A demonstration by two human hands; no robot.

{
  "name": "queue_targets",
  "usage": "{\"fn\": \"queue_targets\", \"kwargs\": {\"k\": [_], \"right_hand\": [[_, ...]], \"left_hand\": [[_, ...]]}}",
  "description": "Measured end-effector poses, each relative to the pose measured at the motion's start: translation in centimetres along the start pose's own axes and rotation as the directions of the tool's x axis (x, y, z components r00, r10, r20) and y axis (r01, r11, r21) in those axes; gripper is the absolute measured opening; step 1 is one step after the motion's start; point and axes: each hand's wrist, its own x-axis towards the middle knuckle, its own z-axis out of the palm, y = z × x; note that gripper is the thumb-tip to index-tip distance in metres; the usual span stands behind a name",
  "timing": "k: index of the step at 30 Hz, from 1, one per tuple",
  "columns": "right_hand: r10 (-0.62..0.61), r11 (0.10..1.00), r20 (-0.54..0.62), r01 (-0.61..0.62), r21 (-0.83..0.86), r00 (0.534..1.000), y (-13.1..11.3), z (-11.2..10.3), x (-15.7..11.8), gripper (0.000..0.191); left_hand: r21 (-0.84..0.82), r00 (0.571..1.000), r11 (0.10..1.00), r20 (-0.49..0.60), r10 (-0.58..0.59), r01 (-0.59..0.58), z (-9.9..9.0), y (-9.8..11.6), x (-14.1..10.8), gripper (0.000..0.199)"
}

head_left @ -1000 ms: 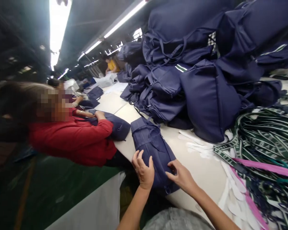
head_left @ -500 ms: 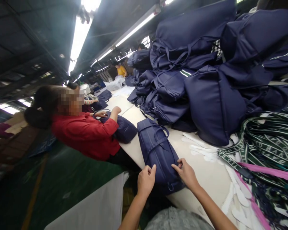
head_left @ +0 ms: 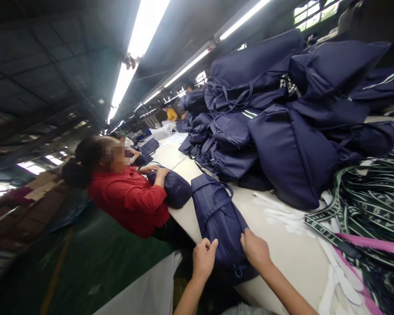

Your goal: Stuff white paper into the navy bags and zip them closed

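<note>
While the right hand (head_left: 256, 250) pinches the near right edge of a navy bag (head_left: 216, 214), the left hand (head_left: 204, 259) is curled in at its left edge; whether those fingers grip fabric, I cannot tell. Taking that bag as the dial's centre, the hands sit at four and seven o'clock. It lies lengthwise on a pale table (head_left: 285, 258), straps uppermost. At ten o'clock, a red-sleeved co-worker (head_left: 134, 188) handles another bag (head_left: 179, 189); a heap of bags (head_left: 287, 153) rises at one, and green-and-white webbing (head_left: 374, 194) tangles at three.
</note>
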Motion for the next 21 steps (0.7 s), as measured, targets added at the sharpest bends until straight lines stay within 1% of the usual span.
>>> {"fn": "queue_targets", "kwargs": {"k": [3, 6, 10, 15, 17, 18, 19, 21], "right_hand": [[-0.063, 0.998, 0.013, 0.063, 0.003, 0.998, 0.2, -0.2, 0.2, 0.026], [-0.075, 0.996, 0.069, 0.071, 0.049, 0.995, 0.6, -1.2, -0.2, 0.025], [-0.034, 0.995, 0.110, 0.024, 0.097, 0.993, 0.7, -2.4, -0.7, 0.027], [0.023, 0.989, 0.123, -0.040, 0.143, 0.992, 0.8, -2.8, -0.8, 0.031], [0.037, 0.982, 0.088, -0.052, 0.181, 0.995, 0.8, -3.2, -1.1, 0.027], [0.027, 0.976, 0.037, -0.034, 0.215, 0.999, 0.8, -3.5, -1.2, 0.025], [0.000, 0.966, -0.027, 0.007, 0.258, 1.000, 0.8, -3.7, -1.4, 0.022], [-0.097, 0.923, -0.129, 0.138, 0.360, 0.987, 0.8, -4.1, -1.6, 0.018]], "left_hand": [[0.014, 1.000, 1.000, -0.019, 0.001, 0.000, -0.3, -0.5, 0.3, 0.042], [0.024, 0.999, 1.000, -0.030, -0.020, 0.021, -1.0, -1.2, 0.2, 0.043], [0.000, 0.999, 1.000, -0.031, -0.024, 0.024, -1.5, -1.8, 0.0, 0.046], [0.052, 0.999, 0.998, -0.031, -0.034, 0.036, -1.0, -1.8, 0.3, 0.046], [0.060, 0.999, 0.998, -0.027, -0.020, 0.021, -0.9, -1.6, 0.3, 0.045], [0.058, 0.999, 0.998, -0.025, -0.019, 0.021, -0.9, -1.5, 0.3, 0.045], [0.054, 0.999, 0.998, -0.027, -0.024, 0.025, -0.8, -1.4, 0.2, 0.045], [0.047, 0.999, 0.998, -0.040, -0.034, 0.036, -0.7, -1.1, 0.1, 0.046]]}}
